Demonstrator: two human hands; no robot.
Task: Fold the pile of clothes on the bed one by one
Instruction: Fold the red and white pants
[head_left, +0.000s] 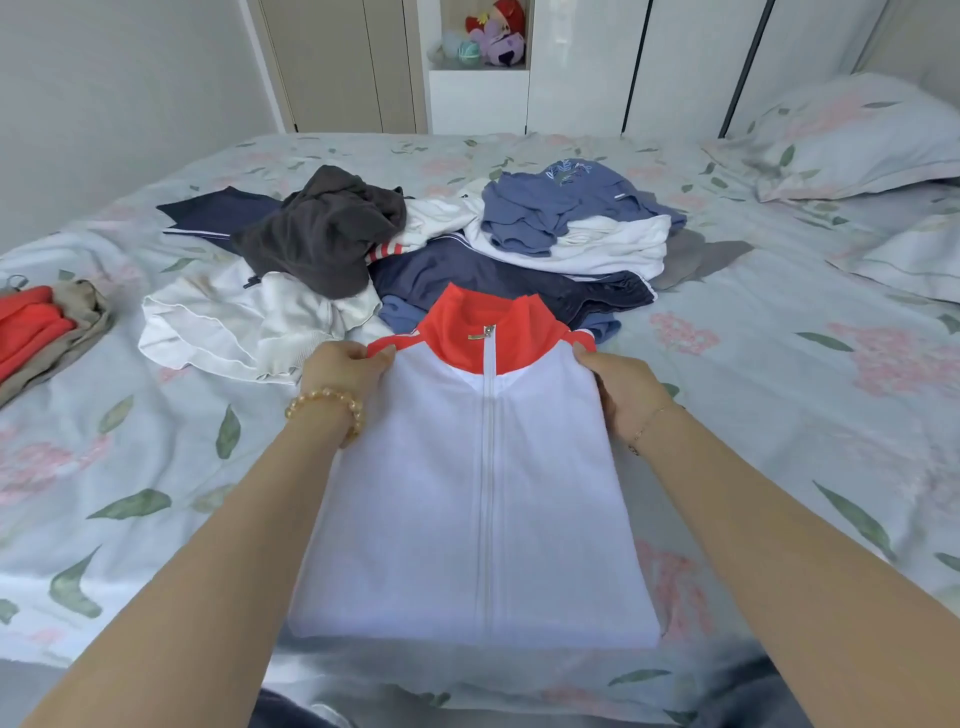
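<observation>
In the head view a white jacket (483, 499) with a red collar lies flat in the lower middle of the frame, its zip running straight away from the person. The left hand (345, 366) and right hand (621, 389) each pinch a shoulder corner, equally near. Behind it waits the unfolded pile (415, 244) on the bed (779, 395); folded clothes (41, 332) sit at left

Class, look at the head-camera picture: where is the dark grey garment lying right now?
The dark grey garment lies crumpled on the pile's left side, on top of a white garment, beyond the left hand.
</observation>
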